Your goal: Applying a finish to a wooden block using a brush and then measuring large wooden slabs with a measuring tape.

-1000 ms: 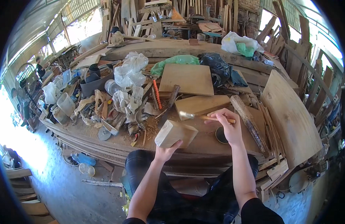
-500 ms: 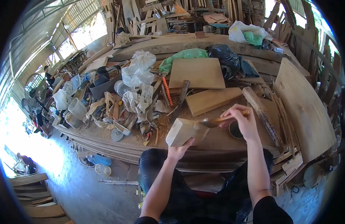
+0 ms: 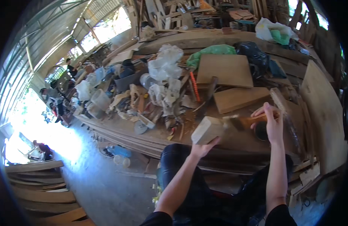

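Note:
My left hand (image 3: 204,149) is closed around the lower end of a pale wooden block (image 3: 206,130), holding it tilted over the front edge of the bench. In my right hand (image 3: 272,121) is a paintbrush (image 3: 247,122) with an orange-brown handle, a dark ferrule and light bristles. The bristles lie at the right side of the block; blur hides whether they touch it. Just under my right hand, on the bench, stands a small round container (image 3: 261,132) with a dark inside, partly covered by the fingers.
Flat wooden boards (image 3: 225,71) lie beyond my hands, with a rough wood strip (image 3: 285,113) to the right. Plastic bags (image 3: 165,64), tubs and scraps crowd the left of the bench. A large panel (image 3: 325,120) leans at the right. People (image 3: 70,67) are far left.
The view has swung left, so the scene sits further right. The brush has moved from over the block's face to its right side. Both hands keep their hold.

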A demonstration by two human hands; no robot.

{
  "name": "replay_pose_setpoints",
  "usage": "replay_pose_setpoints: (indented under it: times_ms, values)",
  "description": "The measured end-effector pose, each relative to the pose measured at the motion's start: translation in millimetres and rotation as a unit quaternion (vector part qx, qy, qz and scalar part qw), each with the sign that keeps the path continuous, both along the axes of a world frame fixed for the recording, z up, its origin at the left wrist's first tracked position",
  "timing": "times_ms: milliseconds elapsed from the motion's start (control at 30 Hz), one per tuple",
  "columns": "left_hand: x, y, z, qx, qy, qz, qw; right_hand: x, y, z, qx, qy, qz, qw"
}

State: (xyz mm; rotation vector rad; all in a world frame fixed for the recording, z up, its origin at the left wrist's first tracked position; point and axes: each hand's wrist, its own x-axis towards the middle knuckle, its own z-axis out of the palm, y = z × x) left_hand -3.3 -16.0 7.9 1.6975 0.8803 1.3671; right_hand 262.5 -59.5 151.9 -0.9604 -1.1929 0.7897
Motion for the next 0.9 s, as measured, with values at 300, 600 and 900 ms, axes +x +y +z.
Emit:
replay_pose_setpoints:
  times_ms: [300, 600, 900]
  values:
    - [-5.3, -0.4, -7.9, -0.040, -0.032, 0.006, 0.999, 25.3, 1.7, -11.3, -0.042, 0.048, 0.091, 0.994]
    - [-9.8, -0.4, -4.9, -0.065, -0.009, -0.011, 0.998, 16.7, 3.5, -4.3, -0.037, -0.058, 0.173, 0.983]
    - [-7.0, 1.6, -7.7, -0.080, -0.020, -0.019, 0.996, -4.6, 17.3, -14.4, 0.131, -0.076, -0.033, 0.988]
